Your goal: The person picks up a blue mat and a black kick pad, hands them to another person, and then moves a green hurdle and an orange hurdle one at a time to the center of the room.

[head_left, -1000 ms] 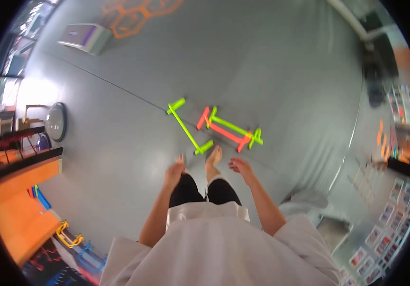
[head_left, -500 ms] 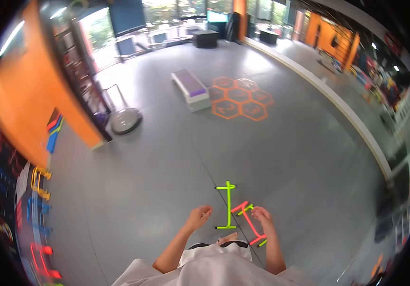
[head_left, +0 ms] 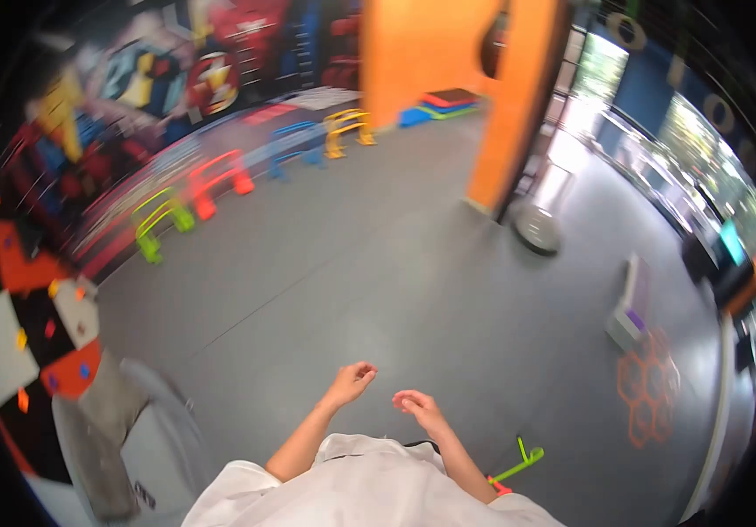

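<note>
**Fingers loosely curled, both hands empty over bare floor**

Fingers (head_left: 362, 372) of the left hand (head_left: 351, 380) curl inward in a relaxed half-cup, gripping nothing; those of the right hand (head_left: 416, 406) bend the same way, tips drooping toward the floor, with nothing pinched between them. Both hands hang free in the lower middle of the frame, close together but apart, which fits a person standing or turning rather than reaching for anything.

Both forearms run up from the white shirt (head_left: 369, 487) at the bottom edge, elbows bent, the left arm angling up and right, the right arm angling up and left, so the hands nearly meet in front of the body. Wrists look slack.

Nearest to the hands is a green agility hurdle (head_left: 521, 463) lying on the grey floor (head_left: 378, 263) at the lower right, just beside the right forearm, with a bit of red bar (head_left: 498, 485) touching its near end (the rest is hidden by the shirt). Neither hand touches it.

Along the wall in the upper left stands a row of taller hurdles, green (head_left: 156, 227), red (head_left: 215, 183), blue (head_left: 294, 145) and yellow (head_left: 347, 127), set out side by side, probably as storage. An orange pillar (head_left: 518, 105) rises at upper centre, with a round balance dome (head_left: 536, 230) at its foot; a step platform (head_left: 628, 312) and orange hexagon floor markings (head_left: 650, 391) sit at the right. A grey cushioned seat (head_left: 123, 430) fills the lower left.
</note>
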